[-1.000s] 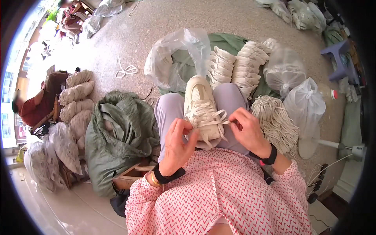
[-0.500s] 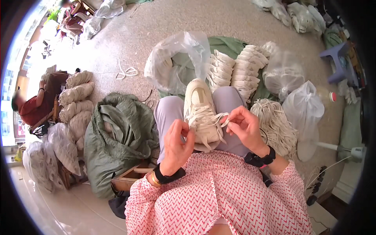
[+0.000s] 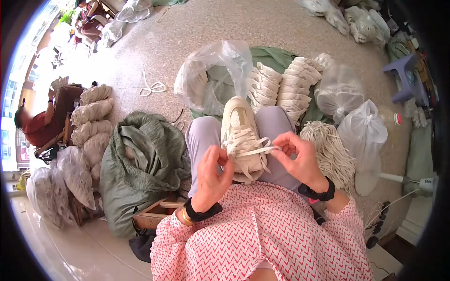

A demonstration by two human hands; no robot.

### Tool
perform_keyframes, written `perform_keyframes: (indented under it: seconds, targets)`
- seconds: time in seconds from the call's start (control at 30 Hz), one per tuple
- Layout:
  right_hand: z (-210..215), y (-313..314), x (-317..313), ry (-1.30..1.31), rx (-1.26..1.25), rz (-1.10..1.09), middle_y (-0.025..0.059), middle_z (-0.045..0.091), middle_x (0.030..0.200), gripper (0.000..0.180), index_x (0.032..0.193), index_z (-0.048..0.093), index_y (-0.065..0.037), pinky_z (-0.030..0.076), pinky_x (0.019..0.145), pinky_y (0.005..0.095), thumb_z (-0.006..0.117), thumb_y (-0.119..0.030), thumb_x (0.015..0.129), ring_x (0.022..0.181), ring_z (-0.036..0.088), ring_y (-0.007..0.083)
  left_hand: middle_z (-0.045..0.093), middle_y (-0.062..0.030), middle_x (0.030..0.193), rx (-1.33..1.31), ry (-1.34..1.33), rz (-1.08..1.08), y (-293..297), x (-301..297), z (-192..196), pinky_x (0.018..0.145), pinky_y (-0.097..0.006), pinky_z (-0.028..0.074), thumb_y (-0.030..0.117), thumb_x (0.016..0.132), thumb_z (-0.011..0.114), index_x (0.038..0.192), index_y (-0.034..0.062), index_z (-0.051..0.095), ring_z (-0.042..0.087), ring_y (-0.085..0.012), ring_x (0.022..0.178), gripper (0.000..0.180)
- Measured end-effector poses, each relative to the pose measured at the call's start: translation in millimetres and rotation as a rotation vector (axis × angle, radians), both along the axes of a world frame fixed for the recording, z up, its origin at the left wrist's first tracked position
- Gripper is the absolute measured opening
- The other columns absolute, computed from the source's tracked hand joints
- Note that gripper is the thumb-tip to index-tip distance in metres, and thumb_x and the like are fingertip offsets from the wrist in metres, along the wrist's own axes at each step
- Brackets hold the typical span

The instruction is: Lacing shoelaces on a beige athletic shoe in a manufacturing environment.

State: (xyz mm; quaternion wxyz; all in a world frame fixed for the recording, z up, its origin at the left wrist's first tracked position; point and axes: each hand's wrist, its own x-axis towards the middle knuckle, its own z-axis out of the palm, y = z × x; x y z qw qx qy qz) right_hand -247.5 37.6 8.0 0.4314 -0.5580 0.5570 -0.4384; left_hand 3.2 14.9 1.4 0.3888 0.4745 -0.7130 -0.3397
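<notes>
The left hand (image 3: 213, 175) and right hand (image 3: 300, 157) work over a cream shoe (image 3: 241, 136) lying on the person's lap, toe pointing away; the left fingers (image 3: 224, 157) pinch a white lace (image 3: 255, 151) at the shoe's near side; the right fingers (image 3: 283, 140) grip the same lace's other end, pulled taut across; beside the left knee slumps a green sack (image 3: 140, 168); beyond the shoe, stacked soles (image 3: 281, 86) and a clear bag (image 3: 213, 75) sit on the floor (image 3: 187, 28); a bundle of laces (image 3: 330, 152) lies right.
</notes>
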Motion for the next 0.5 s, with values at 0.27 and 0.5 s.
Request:
perform_keyframes:
  seconds: [0.27, 0.5]
  targets:
    - [-7, 13, 16, 0.266, 0.056, 0.160, 0.0131, 0.070, 0.096, 0.032, 0.109, 0.060, 0.000, 0.054, 0.061, 0.0358, 0.079, -0.007, 0.084, 0.066, 0.068, 0.0242, 0.057, -0.0139, 0.087, 0.009, -0.128, -0.070, 9, 11, 5, 0.068, -0.036, 0.049, -0.005, 0.080, 0.075, 0.092, -0.0016, 0.056, 0.060, -0.0301, 0.075, 0.023]
    - [-11, 12, 26, 0.288, -0.006, 0.082, 0.0131, 0.069, 0.081, 0.016, 0.098, 0.062, -0.001, 0.052, 0.058, 0.0387, 0.073, -0.006, 0.088, 0.062, 0.068, 0.0265, 0.060, -0.0138, 0.091, -0.179, -0.204, -0.054, 17, 17, 0, 0.067, -0.038, 0.050, -0.003, 0.078, 0.080, 0.094, 0.0008, 0.057, 0.061, -0.0322, 0.077, 0.028]
